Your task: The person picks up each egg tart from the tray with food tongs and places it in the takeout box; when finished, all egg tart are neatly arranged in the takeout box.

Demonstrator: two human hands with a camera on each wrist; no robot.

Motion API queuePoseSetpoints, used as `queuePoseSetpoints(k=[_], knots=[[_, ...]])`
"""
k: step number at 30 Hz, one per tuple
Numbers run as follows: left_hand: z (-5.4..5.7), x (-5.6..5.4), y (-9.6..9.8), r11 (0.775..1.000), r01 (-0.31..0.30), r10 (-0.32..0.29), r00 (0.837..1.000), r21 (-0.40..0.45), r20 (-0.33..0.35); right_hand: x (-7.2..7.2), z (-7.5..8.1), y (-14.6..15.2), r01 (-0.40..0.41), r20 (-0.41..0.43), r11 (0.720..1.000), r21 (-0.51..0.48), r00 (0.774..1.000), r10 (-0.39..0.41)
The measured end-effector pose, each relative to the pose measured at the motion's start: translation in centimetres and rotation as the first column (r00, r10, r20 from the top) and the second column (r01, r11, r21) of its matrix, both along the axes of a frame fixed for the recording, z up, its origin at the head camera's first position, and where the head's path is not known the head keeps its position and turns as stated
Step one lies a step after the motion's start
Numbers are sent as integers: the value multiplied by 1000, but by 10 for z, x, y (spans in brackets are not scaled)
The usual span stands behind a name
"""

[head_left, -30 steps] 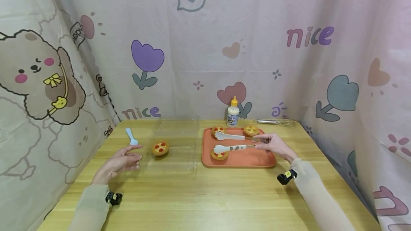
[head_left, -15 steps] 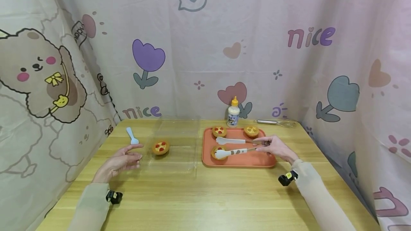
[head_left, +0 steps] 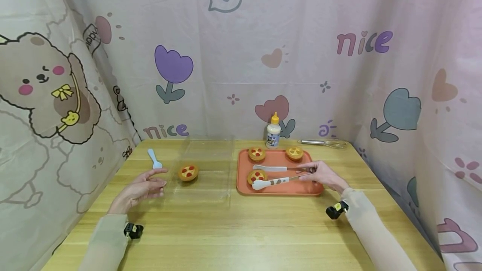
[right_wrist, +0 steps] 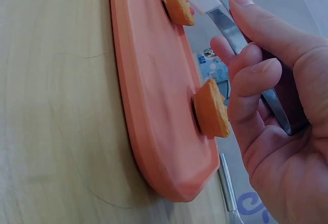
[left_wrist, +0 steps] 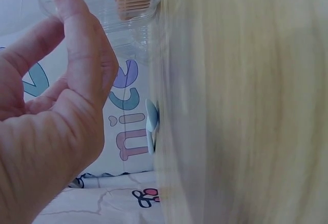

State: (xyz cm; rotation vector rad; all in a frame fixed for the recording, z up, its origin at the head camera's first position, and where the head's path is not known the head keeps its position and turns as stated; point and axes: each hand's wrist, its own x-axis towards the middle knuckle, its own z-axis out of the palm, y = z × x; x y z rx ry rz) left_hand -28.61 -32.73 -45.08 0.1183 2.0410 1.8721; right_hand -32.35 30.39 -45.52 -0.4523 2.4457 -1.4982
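My right hand (head_left: pixel 324 175) grips a pair of tongs (head_left: pixel 279 181) with white, brown-spotted ends and metal arms. The tong tips are spread above an orange tray (head_left: pixel 297 188), around the front tart (head_left: pixel 257 175), which has red toppings. Two more tarts sit at the tray's back: a red-topped tart (head_left: pixel 257 154) and a yellow-topped tart (head_left: pixel 294 152). My left hand (head_left: pixel 142 189) has loosely bent fingers and holds nothing; its fingertips are right at the left edge of a clear plastic box (head_left: pixel 214 187). Inside that box lies one red-topped tart (head_left: pixel 188 172).
A light-blue spoon (head_left: pixel 154 159) lies behind my left hand. Beyond the tray stands a white bottle (head_left: pixel 273 132) with a yellow cap, and a metal whisk (head_left: pixel 324 143) lies to its right. A printed curtain (head_left: pixel 233 53) hangs around the wooden table (head_left: pixel 241 237).
The tongs have lowered toward the front of the tray, with their tips now around the front tart. My left hand stays at the box.
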Motion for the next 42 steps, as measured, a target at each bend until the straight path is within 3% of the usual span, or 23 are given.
queuePoseSetpoints(k=[31,42], knots=[[-4,0,0,1000,-1,1,1000,-11,-12,1,-11,-5,43,-85,999,-23,995,-45],[-2,0,0,999,-18,17,1000,-32,-18,2,-9,-8,83,-52,996,-25,995,-84]])
